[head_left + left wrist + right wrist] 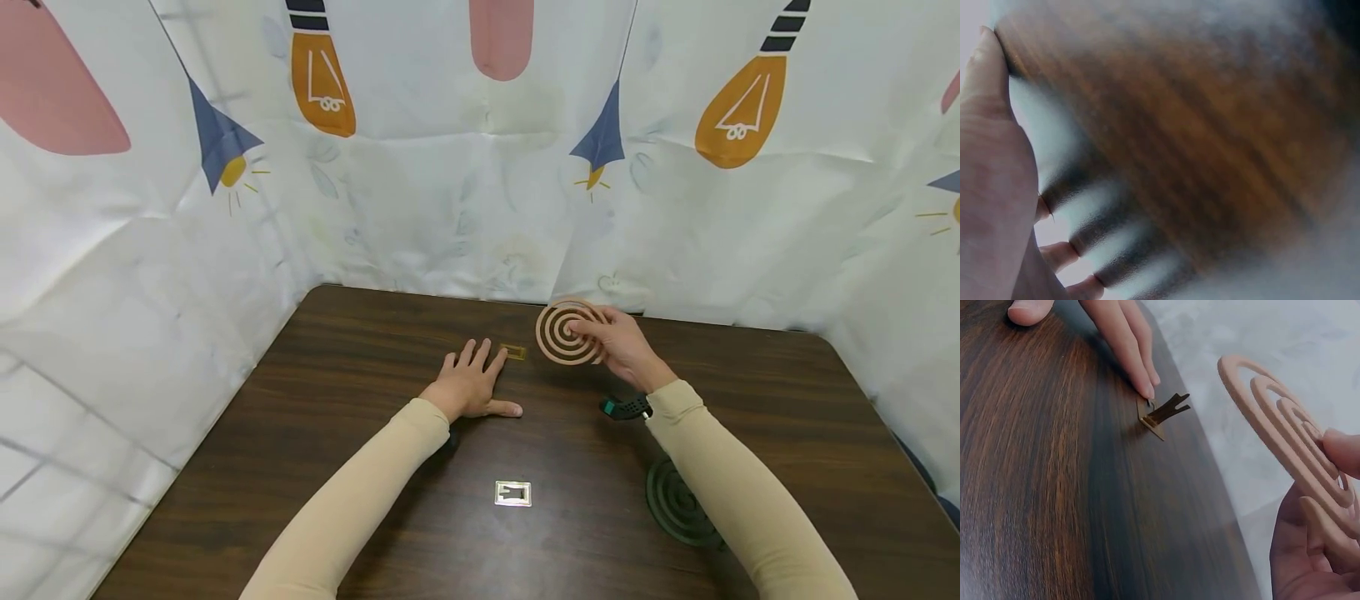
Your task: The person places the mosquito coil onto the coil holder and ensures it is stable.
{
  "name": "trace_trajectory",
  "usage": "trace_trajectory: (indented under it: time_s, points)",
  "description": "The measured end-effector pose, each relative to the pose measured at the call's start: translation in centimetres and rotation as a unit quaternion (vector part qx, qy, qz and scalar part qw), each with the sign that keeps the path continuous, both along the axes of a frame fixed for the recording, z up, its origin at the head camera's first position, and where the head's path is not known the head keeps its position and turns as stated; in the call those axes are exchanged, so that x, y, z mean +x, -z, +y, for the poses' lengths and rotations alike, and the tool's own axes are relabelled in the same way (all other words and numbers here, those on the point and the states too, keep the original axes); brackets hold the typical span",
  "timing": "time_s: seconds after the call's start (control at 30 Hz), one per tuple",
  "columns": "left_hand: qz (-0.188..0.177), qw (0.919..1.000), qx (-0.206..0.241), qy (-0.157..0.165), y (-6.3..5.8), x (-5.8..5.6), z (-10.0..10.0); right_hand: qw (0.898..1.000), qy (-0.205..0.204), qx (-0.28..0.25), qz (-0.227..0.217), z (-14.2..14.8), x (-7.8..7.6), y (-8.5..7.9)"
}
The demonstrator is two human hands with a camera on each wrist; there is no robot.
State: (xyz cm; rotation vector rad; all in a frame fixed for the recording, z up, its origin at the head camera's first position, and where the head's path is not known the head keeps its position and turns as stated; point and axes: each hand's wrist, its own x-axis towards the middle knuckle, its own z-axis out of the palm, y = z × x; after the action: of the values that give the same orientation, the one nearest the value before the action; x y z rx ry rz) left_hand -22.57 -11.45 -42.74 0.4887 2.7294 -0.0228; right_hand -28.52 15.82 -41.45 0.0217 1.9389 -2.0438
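A tan mosquito coil point(564, 332) is held up above the table by my right hand point(628, 348), thumb on its front near the centre. The right wrist view shows the coil point(1275, 445) tilted, with fingers behind it. My left hand point(467, 388) lies palm down with spread fingers on the table. One of its fingertips touches the flat base of a gold metal coil stand point(516, 352). The stand's forked prong point(1169, 411) is bent upward. In the left wrist view, the left hand's thumb point(985, 75) and fingertips rest on blurred wood grain.
A silver coil stand point(513, 504) lies flat on the dark wooden table point(360, 358), nearer the front. Beside the right forearm is a dark green mosquito coil point(663, 500), partly hidden by the sleeve point(738, 487). A white printed curtain point(450, 192) hangs behind the table.
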Motion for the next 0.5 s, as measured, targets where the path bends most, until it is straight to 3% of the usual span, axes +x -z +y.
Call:
trace_trajectory:
  time_s: [0.5]
  points:
    - [0.003,1.0,-0.004,-0.006,0.1,0.0,0.0,1.0,-0.004,0.007,-0.014,-1.5,-0.5,0.4]
